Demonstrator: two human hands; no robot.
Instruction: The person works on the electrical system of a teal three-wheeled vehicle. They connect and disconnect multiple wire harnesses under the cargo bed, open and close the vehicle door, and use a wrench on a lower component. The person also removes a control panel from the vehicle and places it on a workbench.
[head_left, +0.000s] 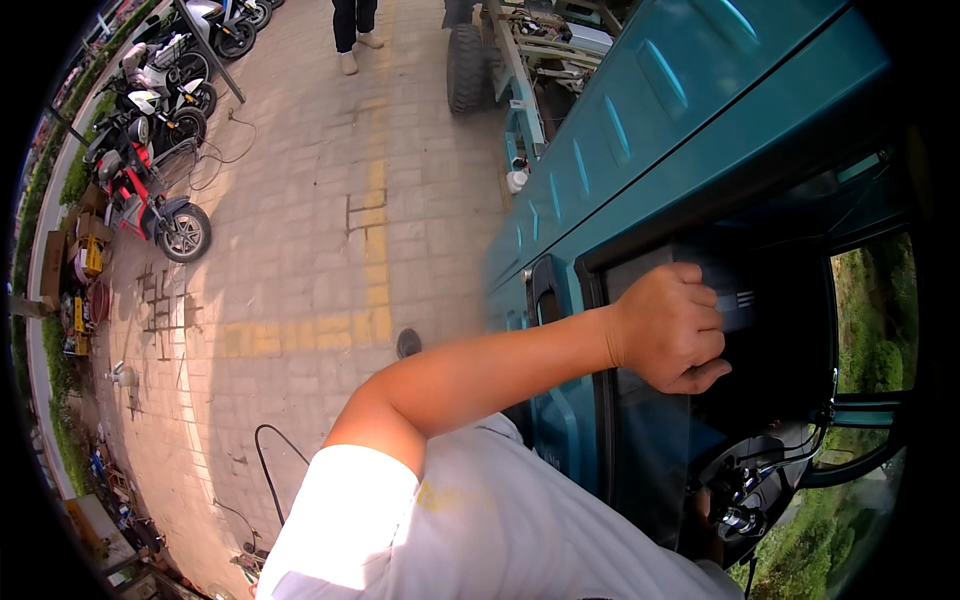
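My left arm, in a white short sleeve, reaches across to the teal vehicle door (562, 425). At its open window my left hand (668, 328) is closed in a fist, back of the hand up, thumb toward the lower side. The fist lies over the edge of a dim window pane (650, 460); whatever its curled fingers hold is hidden. Beyond it the cab is dark, with a blurred bluish patch. Lower right, a small skin-coloured patch, perhaps my right hand (704, 503), shows beside handlebar controls (742, 515); its fingers cannot be made out.
A door handle (543, 292) sits beside the window frame. Ahead stand a bare vehicle chassis (520, 95) with a tyre (466, 68) and a person (354, 22). Parked scooters (150, 205) line the left. Yellow lines (375, 250) cross the paving, and a black cable (268, 455) lies nearby.
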